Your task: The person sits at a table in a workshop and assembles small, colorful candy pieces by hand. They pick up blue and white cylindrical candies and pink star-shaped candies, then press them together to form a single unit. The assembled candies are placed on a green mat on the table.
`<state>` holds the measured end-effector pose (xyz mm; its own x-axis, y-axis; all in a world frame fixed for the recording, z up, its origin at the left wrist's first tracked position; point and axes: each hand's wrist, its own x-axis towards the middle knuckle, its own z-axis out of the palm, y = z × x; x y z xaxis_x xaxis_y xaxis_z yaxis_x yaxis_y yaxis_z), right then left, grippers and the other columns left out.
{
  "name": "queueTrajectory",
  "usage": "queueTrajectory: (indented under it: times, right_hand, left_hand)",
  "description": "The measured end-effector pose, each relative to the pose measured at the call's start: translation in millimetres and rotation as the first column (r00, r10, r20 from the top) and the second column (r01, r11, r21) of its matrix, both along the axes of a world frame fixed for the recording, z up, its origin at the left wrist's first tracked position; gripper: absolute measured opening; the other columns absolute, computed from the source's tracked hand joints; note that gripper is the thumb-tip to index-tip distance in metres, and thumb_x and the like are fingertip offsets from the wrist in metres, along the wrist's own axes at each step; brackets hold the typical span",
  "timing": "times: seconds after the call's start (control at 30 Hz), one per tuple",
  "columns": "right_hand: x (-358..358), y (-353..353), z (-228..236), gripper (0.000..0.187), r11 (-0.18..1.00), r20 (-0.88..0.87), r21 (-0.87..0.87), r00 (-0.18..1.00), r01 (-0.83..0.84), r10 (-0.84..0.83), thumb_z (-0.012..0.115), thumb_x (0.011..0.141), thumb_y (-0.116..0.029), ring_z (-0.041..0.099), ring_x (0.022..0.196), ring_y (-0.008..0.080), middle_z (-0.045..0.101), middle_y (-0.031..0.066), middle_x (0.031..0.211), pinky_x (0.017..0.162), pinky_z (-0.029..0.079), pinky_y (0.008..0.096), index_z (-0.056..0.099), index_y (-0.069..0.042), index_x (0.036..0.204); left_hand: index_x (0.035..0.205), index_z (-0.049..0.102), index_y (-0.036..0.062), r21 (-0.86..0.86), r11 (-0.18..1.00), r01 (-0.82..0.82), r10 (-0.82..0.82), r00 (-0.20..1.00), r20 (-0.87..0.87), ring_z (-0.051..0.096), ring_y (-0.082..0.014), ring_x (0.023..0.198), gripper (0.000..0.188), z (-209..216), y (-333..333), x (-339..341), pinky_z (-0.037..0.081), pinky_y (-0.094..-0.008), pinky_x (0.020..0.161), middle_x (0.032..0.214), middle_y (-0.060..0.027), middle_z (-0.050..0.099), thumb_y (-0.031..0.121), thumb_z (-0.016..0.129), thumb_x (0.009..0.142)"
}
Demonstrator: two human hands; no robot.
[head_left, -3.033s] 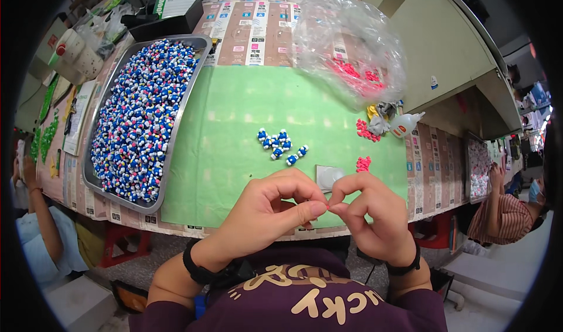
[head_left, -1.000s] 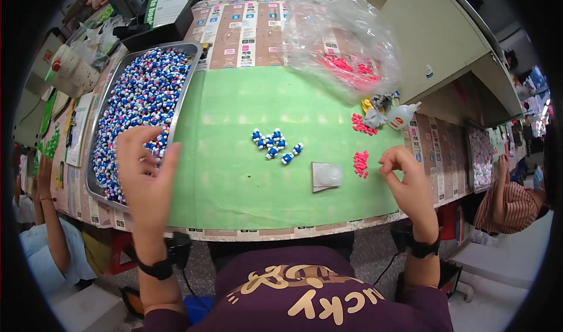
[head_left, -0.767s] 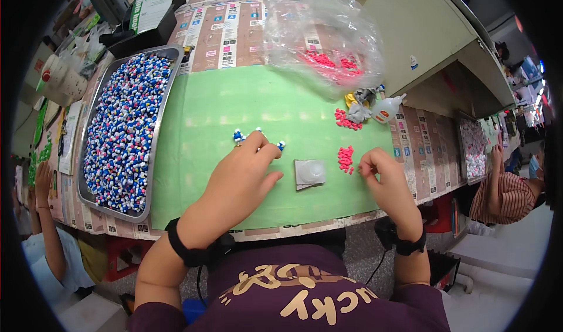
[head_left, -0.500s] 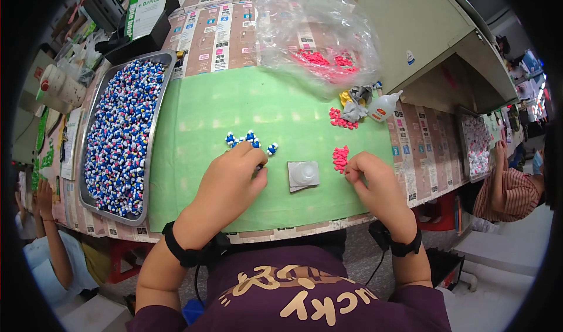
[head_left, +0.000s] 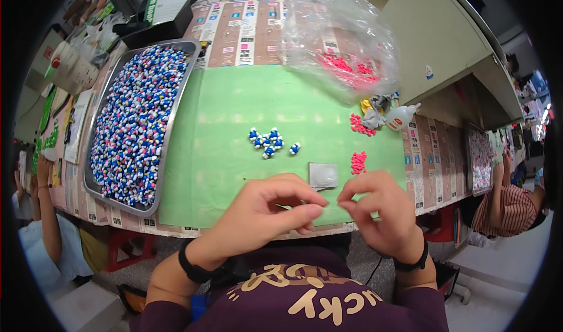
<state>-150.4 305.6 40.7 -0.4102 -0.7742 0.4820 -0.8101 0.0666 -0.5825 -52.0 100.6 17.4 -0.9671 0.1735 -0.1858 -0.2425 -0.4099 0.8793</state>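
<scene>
My left hand [head_left: 271, 209] and my right hand [head_left: 380, 210] face each other over the front edge of the green mat [head_left: 223, 103], fingertips a small gap apart. Each has thumb and fingers pinched together; anything between them is too small to make out. Beyond my left hand lies a loose group of small blue-and-white figures [head_left: 268, 142], with a single figure [head_left: 295, 148] to its right. A flat grey square pad [head_left: 323, 174] rests behind the gap between my hands. Just past my right hand is a little heap of pink pieces [head_left: 358, 161].
At left stands a metal tray [head_left: 166, 147] full of small blue-and-white figures. More pink pieces [head_left: 362, 125] lie by a crumpled grey-and-yellow wad [head_left: 374, 116] and a white squeeze bottle [head_left: 401, 117]. A clear plastic bag [head_left: 305, 33] holds pink pieces; a cabinet [head_left: 437, 39] flanks it.
My left hand has left the blue-and-white figures and moved right and nearer to me. My right hand has drawn back from the pink heap, so both hands are now close together.
</scene>
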Motion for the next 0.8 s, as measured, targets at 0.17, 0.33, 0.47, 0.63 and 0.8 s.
queueTrajectory:
  times: [0.17, 0.33, 0.47, 0.63, 0.8]
  right_hand:
    - [11, -22, 1, 0.030, 0.993, 0.030, -0.099, 0.997, -0.063, 0.066, 0.069, 0.066, 0.009, 0.062, 0.075, 0.0260, 0.065, 0.0100, 0.090, 0.065, 0.048, 0.0342, 0.054, -0.005, 0.088]
    - [14, -26, -3, 0.031, 0.989, 0.101, -0.117, 0.990, -0.086, 0.098, 0.070, 0.066, 0.010, 0.063, 0.074, 0.0260, 0.066, 0.0102, 0.089, 0.064, 0.048, 0.0338, 0.054, -0.005, 0.087]
    - [17, -28, -3, 0.029, 0.988, 0.091, -0.138, 0.993, -0.068, 0.081, 0.069, 0.067, 0.013, 0.064, 0.076, 0.0267, 0.067, 0.0114, 0.090, 0.065, 0.049, 0.0339, 0.054, -0.004, 0.085]
    - [20, -26, -3, 0.025, 0.992, 0.218, -0.124, 0.974, -0.038, 0.064, 0.068, 0.074, 0.014, 0.065, 0.080, 0.0251, 0.066, 0.0127, 0.092, 0.066, 0.050, 0.0325, 0.053, -0.003, 0.085]
    - [19, -22, 1, 0.021, 0.993, 0.508, -0.116, 0.861, 0.036, 0.028, 0.067, 0.081, 0.011, 0.062, 0.079, 0.0197, 0.064, 0.0108, 0.091, 0.070, 0.049, 0.0291, 0.051, -0.003, 0.085]
  left_hand:
    - [0.103, 0.069, -0.0029, 0.155, 0.987, -0.033, 0.031, 0.999, 0.021, 0.064, -0.0101, 0.077, 0.015, -1, 0, 5, 0.055, -0.0224, 0.066, 0.095, -0.0054, 0.063, 0.007, 0.068, 0.091]
    - [0.101, 0.069, -0.0021, 0.178, 0.983, -0.030, 0.016, 0.997, 0.079, 0.063, -0.0085, 0.074, 0.014, -4, -8, 10, 0.054, -0.0216, 0.064, 0.087, -0.0041, 0.065, 0.007, 0.069, 0.090]
    - [0.099, 0.068, -0.0011, 0.190, 0.981, -0.041, 0.014, 0.990, 0.140, 0.063, -0.0084, 0.070, 0.013, -5, -10, 9, 0.054, -0.0217, 0.063, 0.084, -0.0042, 0.066, 0.008, 0.071, 0.089]
    - [0.095, 0.066, -0.0019, 0.146, 0.987, -0.065, 0.046, 0.991, 0.125, 0.065, -0.0104, 0.074, 0.007, -3, -10, 9, 0.058, -0.0236, 0.064, 0.093, -0.0058, 0.063, 0.001, 0.068, 0.089]
    - [0.094, 0.063, -0.0021, -0.466, 0.836, -0.292, 0.067, 0.895, -0.440, 0.062, -0.0153, 0.077, 0.012, 3, 1, 10, 0.053, -0.0266, 0.061, 0.095, -0.0082, 0.060, -0.005, 0.069, 0.084]
